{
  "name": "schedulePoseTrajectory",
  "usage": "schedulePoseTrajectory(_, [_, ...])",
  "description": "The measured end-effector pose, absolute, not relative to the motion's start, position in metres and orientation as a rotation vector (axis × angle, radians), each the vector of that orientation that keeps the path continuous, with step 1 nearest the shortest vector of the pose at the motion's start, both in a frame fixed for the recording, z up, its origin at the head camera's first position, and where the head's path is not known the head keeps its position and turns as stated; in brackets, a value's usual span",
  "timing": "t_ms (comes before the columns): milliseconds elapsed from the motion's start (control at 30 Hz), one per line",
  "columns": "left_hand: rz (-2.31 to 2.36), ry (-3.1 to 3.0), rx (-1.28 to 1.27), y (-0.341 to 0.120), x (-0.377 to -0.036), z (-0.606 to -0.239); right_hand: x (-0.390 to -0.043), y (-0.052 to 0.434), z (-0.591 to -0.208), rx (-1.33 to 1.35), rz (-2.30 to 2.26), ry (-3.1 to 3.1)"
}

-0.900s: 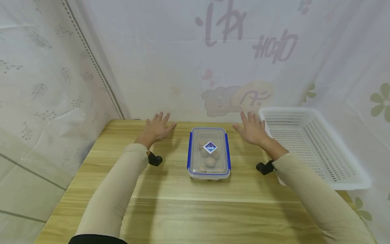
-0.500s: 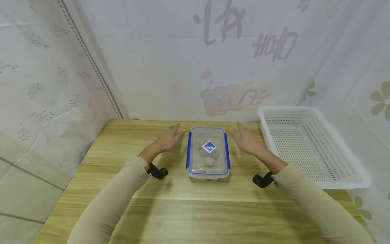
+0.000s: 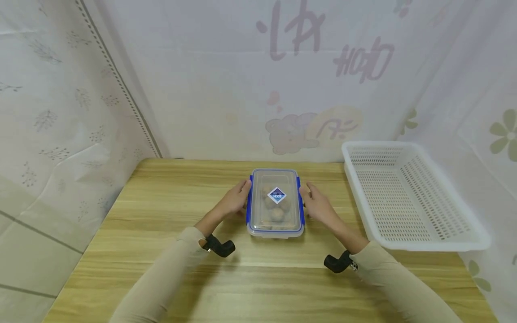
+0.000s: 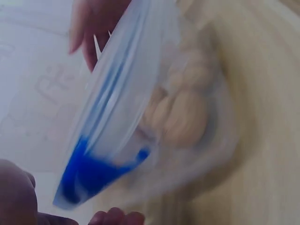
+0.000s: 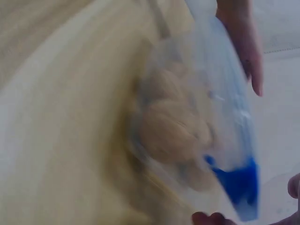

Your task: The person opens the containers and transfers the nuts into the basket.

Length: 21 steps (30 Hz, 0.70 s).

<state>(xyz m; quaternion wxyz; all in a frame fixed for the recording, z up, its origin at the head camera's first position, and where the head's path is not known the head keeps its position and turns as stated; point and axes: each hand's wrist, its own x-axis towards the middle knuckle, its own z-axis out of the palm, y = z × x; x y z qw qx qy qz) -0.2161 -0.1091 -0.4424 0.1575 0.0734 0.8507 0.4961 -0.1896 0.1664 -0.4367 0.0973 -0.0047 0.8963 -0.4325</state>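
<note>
A clear lidded food container (image 3: 276, 217) with blue side latches and a diamond label sits on the table, lid on. Several walnuts (image 5: 171, 129) show through its wall, blurred in both wrist views. My left hand (image 3: 236, 197) is at the container's left side, fingertips right by the blue latch (image 4: 89, 176). On the opposite side, my right hand (image 3: 317, 204) has its thumb and fingers beside the right latch (image 5: 236, 183). In each wrist view the thumb and fingertips stand around the latch with a gap showing.
A white perforated plastic basket (image 3: 404, 246) stands on the right of the wooden table (image 3: 258, 287). A printed white cloth (image 3: 218, 89) hangs behind the table's far edge and along the sides.
Both hands, spread wide over the far part of the table before, have come inward and back toward me to the container's two sides. The container and basket stay in place.
</note>
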Motion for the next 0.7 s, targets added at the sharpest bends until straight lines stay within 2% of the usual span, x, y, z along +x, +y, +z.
schedulePoseTrajectory(267, [1.492, 2.542, 0.155, -0.091, -0.209, -0.459, -0.179, 0.146, -0.464, 0.011, -1.491, 2.666])
schedulePoseTrajectory(700, [1.582, 2.611, 0.147, -0.081, -0.209, -0.472, -0.180, 0.143, -0.478, 0.063, -1.658, 2.617])
